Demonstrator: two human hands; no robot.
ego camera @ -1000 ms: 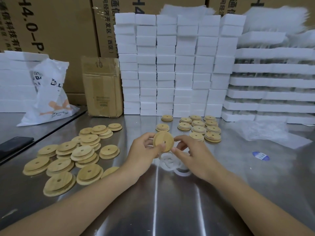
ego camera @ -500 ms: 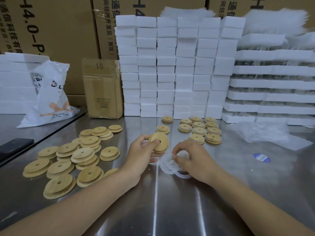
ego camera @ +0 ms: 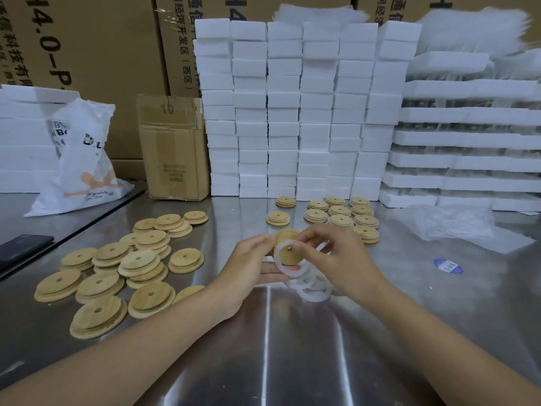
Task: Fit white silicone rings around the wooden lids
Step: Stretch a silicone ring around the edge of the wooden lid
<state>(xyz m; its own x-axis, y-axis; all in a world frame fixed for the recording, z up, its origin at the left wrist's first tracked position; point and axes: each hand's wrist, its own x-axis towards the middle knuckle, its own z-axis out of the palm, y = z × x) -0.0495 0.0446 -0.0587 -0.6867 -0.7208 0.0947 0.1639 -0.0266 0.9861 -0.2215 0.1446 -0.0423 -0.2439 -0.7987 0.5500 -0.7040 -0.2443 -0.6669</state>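
White ring (ego camera: 285, 269), thin and likely soft and stretchy, lies loosely against the wooden lid (ego camera: 289, 254) between your fingertips. Your right hand (ego camera: 339, 259) pinches the ring's upper edge. Your left hand (ego camera: 251, 268) grips the lid by its rim, thumb above, fingers beneath. The lid looks light and stiff, so hold its edge and ease the ring round. Spare rings (ego camera: 310, 291) lie just below your right fingers on the table (ego camera: 263, 361).

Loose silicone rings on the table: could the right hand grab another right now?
Probably yes, once freed: the ring pile lies uncovered just beneath the right hand, which now pinches a ring.
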